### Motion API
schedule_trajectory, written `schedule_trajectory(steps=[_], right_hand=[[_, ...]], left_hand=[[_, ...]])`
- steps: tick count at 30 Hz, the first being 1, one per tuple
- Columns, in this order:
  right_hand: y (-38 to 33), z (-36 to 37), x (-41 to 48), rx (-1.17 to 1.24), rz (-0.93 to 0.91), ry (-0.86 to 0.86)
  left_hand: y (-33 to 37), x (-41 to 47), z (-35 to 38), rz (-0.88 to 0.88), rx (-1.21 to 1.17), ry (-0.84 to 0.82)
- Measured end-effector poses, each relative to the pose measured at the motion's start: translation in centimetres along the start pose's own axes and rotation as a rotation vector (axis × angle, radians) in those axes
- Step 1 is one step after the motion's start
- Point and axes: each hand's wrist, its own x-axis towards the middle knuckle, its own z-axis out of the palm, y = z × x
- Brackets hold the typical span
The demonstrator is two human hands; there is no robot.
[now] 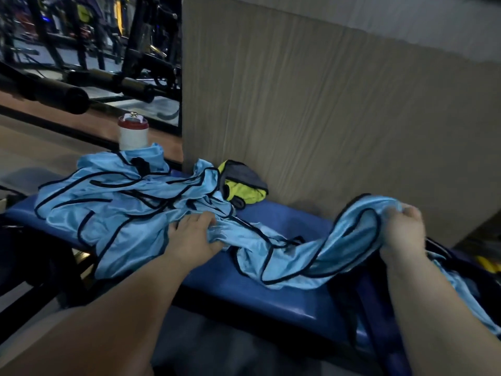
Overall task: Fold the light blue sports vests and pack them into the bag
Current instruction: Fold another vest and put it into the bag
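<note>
A heap of light blue sports vests (108, 213) with black trim lies crumpled on the left part of a blue padded bench (284, 289). My left hand (193, 236) grips the fabric at the heap's right edge. One vest (311, 253) stretches rightward from there, and my right hand (404, 229) holds its bunched end above the bench's right end. A dark bag (385, 316) sits at the bench's right end under my right forearm, with light blue fabric (466, 299) hanging at its side.
A yellow-green and grey cloth (241, 185) lies against the tan wall panel (325, 104) behind the bench. A white can with a red top (133, 132) stands behind the heap. Dark gym machines (81, 50) fill the far left.
</note>
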Motion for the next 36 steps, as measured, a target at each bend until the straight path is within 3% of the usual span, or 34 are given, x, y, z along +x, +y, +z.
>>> schedule_trajectory(steps=[3,5,10,12,14,18,21,25,28,36], right_hand=[[0.1,0.9,-1.9,-0.105,0.056,-0.337],[0.6,1.4,-2.7,-0.156,0.062,-0.463],[0.9,3.0,-5.3,-0.210,-0.042,-0.708],[0.7,3.3,-5.9,-0.166,-0.057,-0.825],[0.9,3.4,-6.2,-0.151,-0.063,-0.897],[1.5,2.8,-5.9,-0.173,-0.117,-0.720],[2.4,1.0,-5.7,-0.205,-0.111,-0.673],[5.5,-0.2,-5.5,-0.820,-0.185,-0.716],[6.8,-0.5,-5.5,-1.019,-0.142,-0.606],[5.7,-1.5,-4.5,-0.858,0.021,-0.466]], left_hand=[[2.3,-0.3,0.2,0.074,0.058,-0.033],[4.5,-0.5,0.2,0.159,0.043,-0.032],[10.2,-0.7,0.9,0.296,-0.528,-0.248],[11.8,-0.7,1.1,0.287,-0.754,-0.351],[12.9,-0.4,1.5,0.232,-0.827,-0.433],[13.7,0.4,2.7,0.157,-0.814,-0.348],[14.0,0.8,2.7,0.037,-1.014,-0.319],[14.3,1.4,1.6,-0.078,-1.237,-0.367],[13.9,1.9,1.0,-0.132,-1.278,-0.367],[10.7,4.5,-0.5,-0.372,-1.445,-0.030]])
